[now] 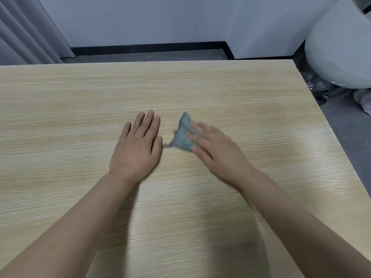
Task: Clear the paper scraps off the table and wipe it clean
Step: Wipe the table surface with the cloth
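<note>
both forearms are reaching onto the table [60,93]. left hand [138,145] is lying flat, fingers straight, holding nothing. right hand [212,149] is pressing the grey cloth [181,135] under extended fingers at 1 o'clock of centre. no paper scraps are showing; wiping appears underway, remaining extent unclear.

Table [80,97] pale wood-grain w/ slight sheen; cloth [181,135] grey, fuzzy.

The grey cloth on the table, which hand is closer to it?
Right. The right hand lies on the grey cloth, fingers straight, pressing it to the table. The left hand rests flat beside it, apart from the cloth.
</note>
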The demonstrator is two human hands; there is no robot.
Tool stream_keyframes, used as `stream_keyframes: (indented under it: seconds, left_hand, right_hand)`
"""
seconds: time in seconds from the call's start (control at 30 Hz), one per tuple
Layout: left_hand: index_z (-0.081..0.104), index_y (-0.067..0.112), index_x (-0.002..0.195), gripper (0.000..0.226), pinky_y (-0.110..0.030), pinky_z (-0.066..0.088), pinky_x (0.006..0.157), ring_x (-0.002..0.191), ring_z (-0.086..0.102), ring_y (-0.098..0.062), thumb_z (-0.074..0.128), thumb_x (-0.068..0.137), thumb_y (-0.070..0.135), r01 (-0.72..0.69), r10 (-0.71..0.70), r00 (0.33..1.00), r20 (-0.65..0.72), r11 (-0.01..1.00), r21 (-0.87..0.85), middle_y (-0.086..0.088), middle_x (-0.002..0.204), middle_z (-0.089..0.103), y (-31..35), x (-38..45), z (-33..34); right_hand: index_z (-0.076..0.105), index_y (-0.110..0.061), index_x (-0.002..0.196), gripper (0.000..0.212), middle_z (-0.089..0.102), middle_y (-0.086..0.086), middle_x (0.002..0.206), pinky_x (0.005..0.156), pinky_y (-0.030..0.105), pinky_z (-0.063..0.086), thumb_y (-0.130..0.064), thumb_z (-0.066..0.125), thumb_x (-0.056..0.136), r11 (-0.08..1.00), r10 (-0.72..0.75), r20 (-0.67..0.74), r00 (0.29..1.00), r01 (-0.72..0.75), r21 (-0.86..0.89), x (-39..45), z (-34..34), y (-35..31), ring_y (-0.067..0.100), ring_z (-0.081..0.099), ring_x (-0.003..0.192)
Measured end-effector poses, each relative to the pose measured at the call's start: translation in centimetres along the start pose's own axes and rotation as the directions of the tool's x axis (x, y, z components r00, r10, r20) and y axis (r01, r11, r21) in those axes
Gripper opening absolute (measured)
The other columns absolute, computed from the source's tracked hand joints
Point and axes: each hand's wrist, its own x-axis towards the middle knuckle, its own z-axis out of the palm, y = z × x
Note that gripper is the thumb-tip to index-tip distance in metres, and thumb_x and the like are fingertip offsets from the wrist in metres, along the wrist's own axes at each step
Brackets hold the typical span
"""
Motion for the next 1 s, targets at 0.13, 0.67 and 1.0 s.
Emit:
stream_keyframes:
  seconds: [0.13,0.67,1.0]
  left_hand:
    - [0.006,0.024,0.150,0.063,-0.029,-0.007,0.115,0.144,-0.008,-0.007,0.007,0.091,0.044,0.000,0.000,1.000,0.000,1.000,0.009,0.009,0.157,-0.002,0.1,0.0,0.0]
    - [0.010,0.021,0.151,0.054,-0.031,-0.005,0.116,0.145,-0.005,-0.010,0.018,0.100,0.039,-0.013,0.013,1.000,-0.020,1.000,-0.008,0.005,0.158,0.002,-0.1,-0.2,0.2]
    - [0.013,0.020,0.150,0.055,-0.033,-0.001,0.117,0.145,-0.001,-0.012,0.018,0.100,0.040,-0.022,0.021,0.999,-0.026,1.000,-0.003,0.004,0.158,0.006,-0.3,-0.1,0.3]
  right_hand:
    - [0.050,-0.018,0.135,0.047,0.042,0.003,0.146,0.114,0.030,0.016,-0.038,0.031,0.097,0.982,-0.176,0.089,0.980,0.182,-0.056,-4.5,1.0,-1.7,0.018,0.034,0.136]
    - [0.035,-0.016,0.144,0.045,0.025,0.002,0.154,0.115,0.029,0.006,-0.032,0.032,0.102,0.984,0.179,-0.100,0.979,-0.180,0.005,3.4,0.2,1.7,0.019,0.017,0.144]
    - [0.057,-0.018,0.128,0.043,0.048,0.001,0.141,0.113,0.035,0.027,-0.036,0.037,0.094,0.963,-0.266,0.051,0.963,0.268,-0.024,-5.5,1.2,-2.1,0.020,0.042,0.132]
